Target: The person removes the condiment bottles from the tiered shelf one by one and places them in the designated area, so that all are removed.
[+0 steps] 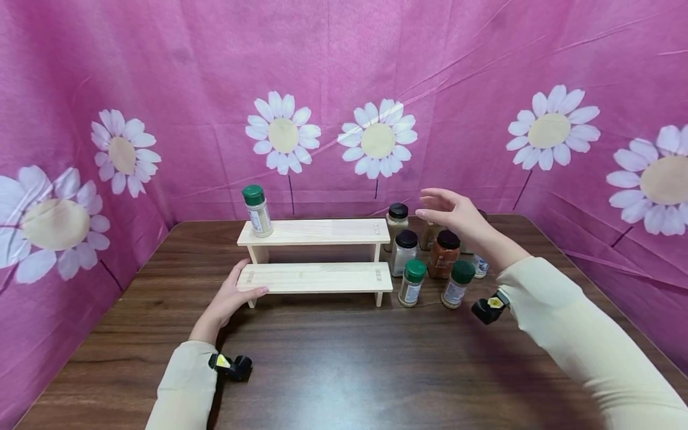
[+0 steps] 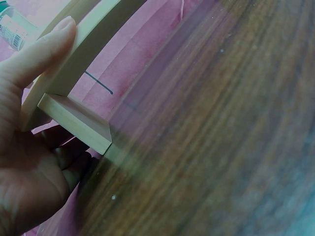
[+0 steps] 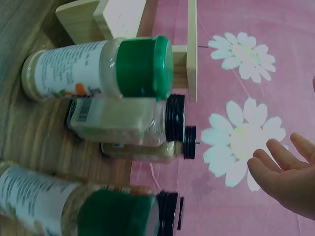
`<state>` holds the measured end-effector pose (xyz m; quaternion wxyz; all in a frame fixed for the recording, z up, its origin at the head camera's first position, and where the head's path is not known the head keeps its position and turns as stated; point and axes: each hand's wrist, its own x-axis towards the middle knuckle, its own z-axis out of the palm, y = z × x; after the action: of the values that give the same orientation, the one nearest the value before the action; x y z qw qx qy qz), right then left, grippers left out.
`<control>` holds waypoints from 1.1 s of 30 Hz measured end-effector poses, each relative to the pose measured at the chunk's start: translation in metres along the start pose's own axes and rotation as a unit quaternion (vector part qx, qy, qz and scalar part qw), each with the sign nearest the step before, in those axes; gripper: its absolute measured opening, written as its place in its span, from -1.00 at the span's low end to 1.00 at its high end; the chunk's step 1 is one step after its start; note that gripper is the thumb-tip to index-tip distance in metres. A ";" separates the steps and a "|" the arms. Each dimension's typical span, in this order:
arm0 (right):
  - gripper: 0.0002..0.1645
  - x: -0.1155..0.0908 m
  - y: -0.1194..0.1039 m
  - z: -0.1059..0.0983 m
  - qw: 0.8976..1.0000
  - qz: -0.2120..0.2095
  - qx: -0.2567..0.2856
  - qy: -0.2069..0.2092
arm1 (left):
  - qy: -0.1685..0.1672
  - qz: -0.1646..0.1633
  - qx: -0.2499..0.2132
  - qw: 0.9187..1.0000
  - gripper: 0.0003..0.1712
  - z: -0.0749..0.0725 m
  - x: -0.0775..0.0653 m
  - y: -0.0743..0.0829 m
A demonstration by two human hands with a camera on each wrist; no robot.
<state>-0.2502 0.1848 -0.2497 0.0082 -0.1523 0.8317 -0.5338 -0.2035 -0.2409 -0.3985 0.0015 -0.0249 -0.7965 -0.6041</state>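
Observation:
My left hand (image 1: 233,297) grips the left end of the lower step of a two-tier wooden shelf (image 1: 317,278). In the left wrist view its thumb (image 2: 54,46) lies along the board, while the other fingers go behind the shelf leg (image 2: 81,123). On the upper step's left end stands a green-capped spice jar (image 1: 258,212). My right hand (image 1: 451,214) hovers over a group of spice jars, fingers slightly bent and holding nothing. Below it are a red-brown spice jar (image 1: 444,255) with a black lid and another green-capped spice jar (image 1: 457,285).
Right of the shelf stand more jars: a black-lidded jar (image 1: 397,226), a white-filled jar (image 1: 403,254) and a green-capped jar (image 1: 412,283). Others are partly hidden behind the right forearm. A pink flowered cloth (image 1: 333,71) hangs behind the dark wooden table (image 1: 344,370).

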 end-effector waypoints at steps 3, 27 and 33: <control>-0.28 0.005 -0.003 0.006 1.000 -0.001 0.008 -0.003 | 0.001 -0.004 0.005 1.000 -0.04 0.000 0.000 0.000; -0.31 0.041 -0.028 0.058 0.999 0.000 0.034 -0.028 | 0.001 0.008 -0.004 1.000 -0.02 -0.001 -0.001 0.002; -0.31 0.049 -0.035 0.073 0.999 -0.009 0.029 -0.032 | 0.001 0.009 -0.002 1.000 -0.03 0.001 -0.002 0.003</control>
<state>-0.2750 0.0939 -0.2429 0.0345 -0.1761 0.8140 -0.5525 -0.2015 -0.2393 -0.3965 0.0077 -0.0318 -0.7950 -0.6057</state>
